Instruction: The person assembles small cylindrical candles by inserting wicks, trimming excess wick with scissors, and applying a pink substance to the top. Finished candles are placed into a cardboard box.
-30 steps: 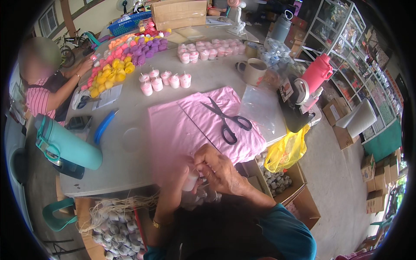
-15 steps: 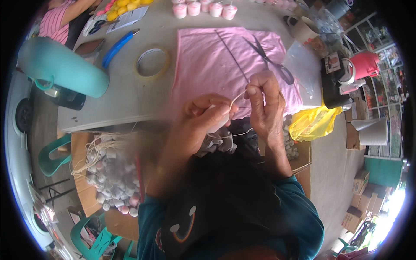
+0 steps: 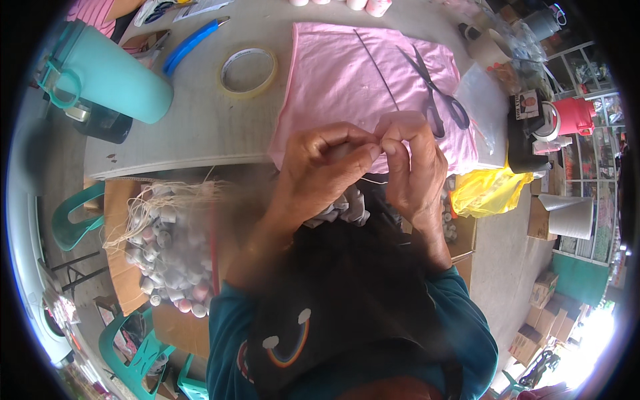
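In an open cardboard box (image 3: 119, 263) left of the person's lap lies a heap of small whitish cylinders (image 3: 175, 257), a few with pinkish ends, and a tangle of cream strings (image 3: 167, 199) trails over its far edge. A second cardboard box (image 3: 462, 247), on the right, holds small grey pieces (image 3: 451, 231), with a yellow plastic bag (image 3: 492, 190) by its far end. The left hand (image 3: 323, 167) and right hand (image 3: 417, 167) meet with thumbs and fingertips brought narrowly together over the near edge of a pink cloth (image 3: 337, 73); their fingers hide what each holds, so I cannot tell. A pale string (image 3: 373, 181) shows just below them. On the desk (image 3: 200, 130), a teal bottle (image 3: 117, 77) leans to the left; what it contains is hidden.
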`<state>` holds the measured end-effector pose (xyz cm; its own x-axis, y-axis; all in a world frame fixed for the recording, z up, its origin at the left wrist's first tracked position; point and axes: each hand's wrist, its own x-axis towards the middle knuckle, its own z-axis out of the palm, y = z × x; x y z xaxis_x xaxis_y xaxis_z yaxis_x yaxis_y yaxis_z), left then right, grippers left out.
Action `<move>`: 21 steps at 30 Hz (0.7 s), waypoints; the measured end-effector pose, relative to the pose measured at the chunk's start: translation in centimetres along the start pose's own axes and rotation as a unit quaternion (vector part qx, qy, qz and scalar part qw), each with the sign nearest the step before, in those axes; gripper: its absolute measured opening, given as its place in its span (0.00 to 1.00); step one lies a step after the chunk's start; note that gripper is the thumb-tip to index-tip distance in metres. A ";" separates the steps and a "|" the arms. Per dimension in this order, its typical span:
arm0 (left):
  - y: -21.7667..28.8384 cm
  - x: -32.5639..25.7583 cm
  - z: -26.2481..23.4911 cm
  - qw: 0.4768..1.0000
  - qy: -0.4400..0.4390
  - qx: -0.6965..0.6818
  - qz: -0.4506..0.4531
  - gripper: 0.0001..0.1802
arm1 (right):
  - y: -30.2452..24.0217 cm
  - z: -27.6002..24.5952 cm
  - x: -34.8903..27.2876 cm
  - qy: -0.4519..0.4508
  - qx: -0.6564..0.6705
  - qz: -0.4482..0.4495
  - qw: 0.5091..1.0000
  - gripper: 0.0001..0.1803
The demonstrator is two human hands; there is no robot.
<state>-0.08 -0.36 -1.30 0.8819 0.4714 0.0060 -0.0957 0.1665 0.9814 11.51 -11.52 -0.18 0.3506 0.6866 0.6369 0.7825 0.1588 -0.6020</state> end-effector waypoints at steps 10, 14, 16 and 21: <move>-0.6 0.2 1.2 0.939 0.127 0.213 0.240 0.05 | 0.3 0.5 -0.2 0.027 0.000 0.020 0.999 0.03; -0.9 0.5 1.3 0.912 0.140 0.256 0.287 0.08 | 0.1 0.7 -0.5 0.044 0.064 0.104 0.992 0.03; -1.0 0.5 1.3 0.920 0.139 0.234 0.281 0.07 | 0.0 0.8 -0.8 0.050 0.136 0.160 0.976 0.04; -0.7 -0.2 1.1 0.959 0.141 0.157 0.190 0.04 | 0.0 1.4 -1.0 0.084 0.256 0.156 0.950 0.08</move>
<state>0.31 -1.49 -1.81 0.6467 0.6691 0.3662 -0.2025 -0.3123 0.9281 10.44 -11.20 -1.52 0.6353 0.6404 0.4316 0.2900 0.3202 -0.9019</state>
